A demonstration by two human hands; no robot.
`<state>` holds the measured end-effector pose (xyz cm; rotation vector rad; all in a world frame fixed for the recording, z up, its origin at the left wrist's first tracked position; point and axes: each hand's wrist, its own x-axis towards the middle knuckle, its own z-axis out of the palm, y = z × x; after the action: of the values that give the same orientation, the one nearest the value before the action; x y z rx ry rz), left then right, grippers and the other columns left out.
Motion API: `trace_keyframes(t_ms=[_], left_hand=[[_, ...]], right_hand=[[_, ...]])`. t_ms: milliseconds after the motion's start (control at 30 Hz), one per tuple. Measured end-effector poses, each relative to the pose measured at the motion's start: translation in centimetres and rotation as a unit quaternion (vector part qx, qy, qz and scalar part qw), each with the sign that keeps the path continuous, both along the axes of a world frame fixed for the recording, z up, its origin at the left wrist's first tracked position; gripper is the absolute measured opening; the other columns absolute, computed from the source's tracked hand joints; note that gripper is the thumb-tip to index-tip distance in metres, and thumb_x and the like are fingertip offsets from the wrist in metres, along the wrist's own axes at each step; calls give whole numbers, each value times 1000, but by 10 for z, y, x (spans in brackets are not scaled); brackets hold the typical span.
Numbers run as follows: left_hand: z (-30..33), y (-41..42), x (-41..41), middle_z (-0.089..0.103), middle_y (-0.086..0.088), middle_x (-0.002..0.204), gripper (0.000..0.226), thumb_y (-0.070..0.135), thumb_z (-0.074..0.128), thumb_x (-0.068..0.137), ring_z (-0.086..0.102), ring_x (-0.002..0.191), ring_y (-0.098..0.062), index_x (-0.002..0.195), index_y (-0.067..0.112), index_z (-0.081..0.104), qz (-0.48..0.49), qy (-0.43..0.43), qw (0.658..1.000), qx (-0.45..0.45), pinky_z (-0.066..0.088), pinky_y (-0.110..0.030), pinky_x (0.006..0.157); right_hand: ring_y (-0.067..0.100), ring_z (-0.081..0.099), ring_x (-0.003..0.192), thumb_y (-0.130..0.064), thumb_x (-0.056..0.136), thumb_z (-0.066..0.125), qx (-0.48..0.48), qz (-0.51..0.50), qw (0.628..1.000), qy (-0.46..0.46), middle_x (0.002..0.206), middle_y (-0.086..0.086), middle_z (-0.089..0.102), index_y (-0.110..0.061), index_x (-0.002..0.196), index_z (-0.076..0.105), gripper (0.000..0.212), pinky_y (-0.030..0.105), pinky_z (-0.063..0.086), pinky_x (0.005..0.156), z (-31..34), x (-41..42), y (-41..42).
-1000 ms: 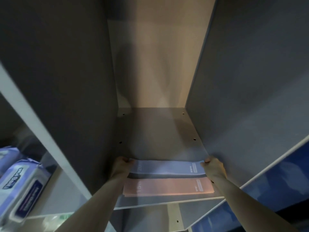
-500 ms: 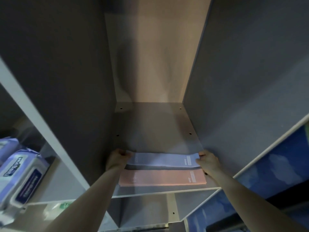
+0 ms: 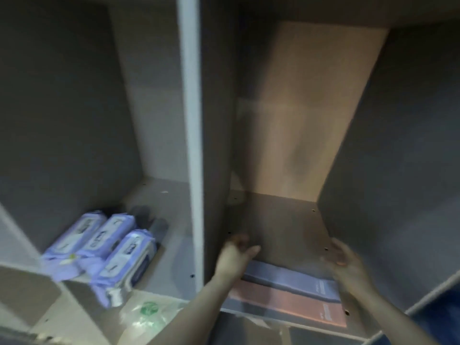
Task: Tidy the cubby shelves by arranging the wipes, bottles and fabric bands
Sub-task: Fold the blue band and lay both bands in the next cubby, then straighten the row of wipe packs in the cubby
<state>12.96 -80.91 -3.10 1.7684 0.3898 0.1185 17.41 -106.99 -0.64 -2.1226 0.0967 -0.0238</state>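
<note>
Two cubbies share one white divider (image 3: 190, 145). Left of it lie three wipes packs (image 3: 99, 247). Right of it lie the blue band (image 3: 291, 280) and pink band (image 3: 286, 303), under the spread, empty left hand (image 3: 235, 257) and right hand (image 3: 348, 262).

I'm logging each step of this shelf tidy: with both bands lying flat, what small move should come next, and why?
Probably reach the left hand over to the three purple wipe packs in the left cubby. The blue fabric band and pink fabric band already lie flat side by side, and both hands, the right hand too, are open and off them, while the packs sit askew, one overhanging the shelf edge.
</note>
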Motion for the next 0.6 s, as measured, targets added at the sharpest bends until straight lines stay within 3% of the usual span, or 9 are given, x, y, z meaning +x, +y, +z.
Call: trace_keyframes(t_ms=[33,100,167,200,300,367,433,500,600], left_hand=[[17,1,-10,68,-11,109,46,30,77,74,64,103,-26,113,11,62,-10,-15,1000,-4,52,-36,89],[49,2,-33,67,-8,98,42,30,76,76,65,90,-22,111,12,63,-41,-38,998,-19,50,-32,76],[77,0,-58,64,-7,90,36,29,74,78,61,77,-18,108,13,64,-72,-62,994,-48,47,-25,63],[88,0,-71,64,-6,86,32,28,74,78,60,71,-17,106,14,64,-80,-75,992,-61,45,-22,57],[107,6,-112,61,2,74,23,27,71,81,58,57,-7,100,20,62,-75,-100,989,-77,43,-16,47],[109,15,-138,58,6,71,24,27,70,83,56,53,-1,103,18,62,-63,-98,990,-82,44,-14,47],[105,26,-161,58,6,78,29,31,70,82,59,63,-5,105,17,61,-34,-89,993,-71,51,-23,58],[100,47,-177,55,5,95,46,37,72,79,58,85,-11,120,20,58,9,-81,996,-23,52,-31,81],[97,88,-196,45,1,120,73,45,75,73,57,103,-15,137,33,41,59,-96,993,29,49,-25,88]], right_hand=[[25,56,96,3,78,68,31,5,999,-10,127,22,57,-9,132,48,59,20,53,69,10,-6,5],[26,55,97,-15,77,74,98,17,995,-5,128,21,56,-13,133,47,63,24,54,67,37,-28,18],[24,62,87,-58,41,86,146,35,989,4,121,13,56,-25,123,54,93,27,57,61,60,-54,28],[17,67,75,-63,22,85,164,46,985,3,118,13,56,-31,110,58,98,22,57,54,68,-64,31],[-2,66,51,-48,15,85,195,92,976,8,117,19,58,-32,90,60,80,14,52,43,82,-96,52],[0,67,56,-50,27,88,179,104,978,9,113,17,61,-30,94,62,74,14,52,43,85,-118,73],[14,65,69,-22,65,81,180,137,974,1,120,22,60,-33,89,61,33,21,54,52,84,-141,97],[24,57,81,-3,79,69,157,155,975,-16,122,26,58,-35,90,58,36,32,48,69,79,-153,123],[22,52,105,-15,79,71,127,208,970,8,126,14,54,-28,117,55,43,33,46,84,77,-172,161]])
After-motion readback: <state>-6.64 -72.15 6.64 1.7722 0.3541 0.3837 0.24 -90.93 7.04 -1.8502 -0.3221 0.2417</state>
